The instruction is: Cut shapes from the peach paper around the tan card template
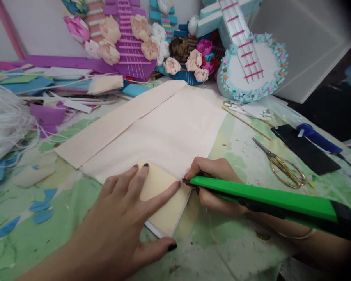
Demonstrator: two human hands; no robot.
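My left hand [125, 210] lies with spread fingers on a small cream-coloured card [160, 195], pressing it against a large pale pink sheet [169, 125]. In my right hand [216, 187] is a green and black utility knife [260, 195], its front end at the card's upper right corner, close to my left index fingertip. My right fingers wrap round its front part, and the blade itself is too small to make out. A pale pink strip [119, 125] lies along the upper left side of the sheet.
Gold-handled scissors [286, 169], a black flat slab [305, 148] and a blue corded tool [318, 138] lie at right. Paper-flowered instrument models [254, 66] stand at the back. White cord [8, 121] and paper scraps [42, 207] cover the left.
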